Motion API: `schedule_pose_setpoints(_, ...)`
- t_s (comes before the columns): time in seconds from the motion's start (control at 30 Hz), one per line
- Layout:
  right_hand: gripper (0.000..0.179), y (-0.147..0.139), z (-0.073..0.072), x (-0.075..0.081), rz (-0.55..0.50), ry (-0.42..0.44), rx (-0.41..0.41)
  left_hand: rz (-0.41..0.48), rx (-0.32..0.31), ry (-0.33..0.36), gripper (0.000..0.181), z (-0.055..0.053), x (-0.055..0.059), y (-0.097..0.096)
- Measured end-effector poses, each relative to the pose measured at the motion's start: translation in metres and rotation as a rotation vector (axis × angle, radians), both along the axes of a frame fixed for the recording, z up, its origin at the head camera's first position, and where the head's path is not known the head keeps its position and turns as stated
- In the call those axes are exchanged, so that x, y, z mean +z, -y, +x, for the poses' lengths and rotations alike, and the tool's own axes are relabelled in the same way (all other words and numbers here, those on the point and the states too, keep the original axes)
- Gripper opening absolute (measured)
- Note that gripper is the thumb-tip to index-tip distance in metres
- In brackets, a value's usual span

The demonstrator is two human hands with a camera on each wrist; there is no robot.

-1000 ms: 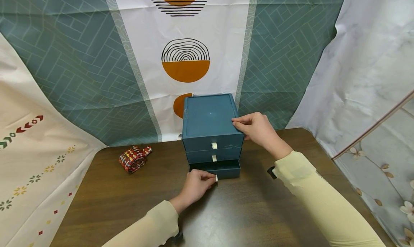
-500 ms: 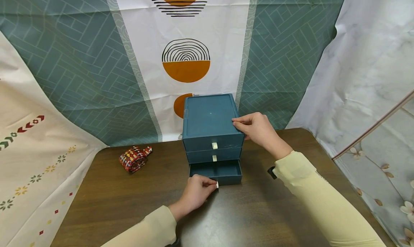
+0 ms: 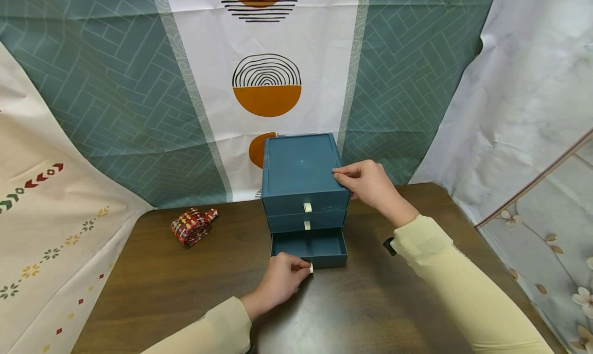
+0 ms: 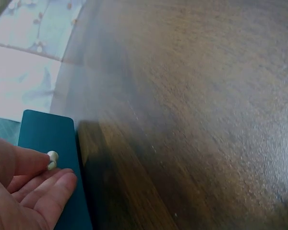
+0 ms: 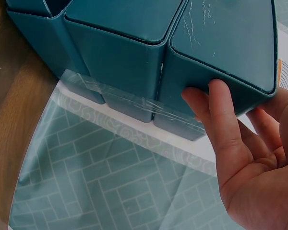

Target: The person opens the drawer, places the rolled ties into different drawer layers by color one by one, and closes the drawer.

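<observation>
A dark teal mini drawer cabinet (image 3: 301, 163) with three stacked drawers stands at the table's back. The bottom drawer (image 3: 329, 261) is pulled out, and part of its inside shows. My left hand (image 3: 279, 280) pinches that drawer's small cream pull tab (image 3: 311, 268) between thumb and fingers. In the left wrist view the cream tab (image 4: 52, 160) shows between the fingertips, against the drawer front (image 4: 48, 132). My right hand (image 3: 370, 185) holds the cabinet's upper right edge. Its fingers (image 5: 223, 115) press the side of the top unit (image 5: 225, 43) in the right wrist view.
A rolled woven strap (image 3: 192, 227), red with several colours, lies left of the cabinet on the brown wooden table (image 3: 185, 282). Patterned cloth (image 3: 185, 112) hangs close behind the cabinet. More cloth walls stand at both sides. The two upper drawers are closed.
My left hand has drawn the bottom drawer further out toward me, with most of the movement in the first half second. The right hand stays at the cabinet's edge.
</observation>
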State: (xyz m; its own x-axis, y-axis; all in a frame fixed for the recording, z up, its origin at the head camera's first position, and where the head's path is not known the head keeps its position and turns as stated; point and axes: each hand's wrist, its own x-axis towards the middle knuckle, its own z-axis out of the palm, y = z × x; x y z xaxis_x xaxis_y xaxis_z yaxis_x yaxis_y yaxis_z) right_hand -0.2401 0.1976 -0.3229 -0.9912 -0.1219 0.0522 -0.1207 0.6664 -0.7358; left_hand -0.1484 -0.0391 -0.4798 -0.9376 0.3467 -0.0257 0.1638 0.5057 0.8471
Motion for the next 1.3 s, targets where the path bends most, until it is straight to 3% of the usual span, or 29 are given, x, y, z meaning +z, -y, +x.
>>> schedule_pose_setpoints(0.23, 0.026, 0.000, 0.000, -0.001, 0.000, -0.007, 0.003, -0.063, -0.008, 0.001, 0.012, 0.008, 0.006, -0.002)
schedule_pose_setpoints(0.6, 0.026, -0.001, 0.000, 0.000, 0.001, -0.004, 0.003, -0.023, -0.048, 0.066, 0.014, 0.019, 0.011, -0.006)
schedule_pose_setpoints(1.0, 0.027, -0.002, -0.001, -0.001, 0.010, 0.001, 0.013, -0.045, -0.115, 0.051, 0.019, 0.024, 0.013, -0.005)
schedule_pose_setpoints(1.13, 0.027, -0.002, -0.001, -0.001, 0.009, 0.000, 0.012, -0.119, -0.179, 0.068, 0.019, 0.025, 0.022, -0.005)
schedule_pose_setpoints(1.3, 0.027, -0.002, -0.001, -0.002, 0.006, -0.001, 0.014, -0.185, -0.253, 0.059, 0.017, 0.022, 0.043, -0.006)
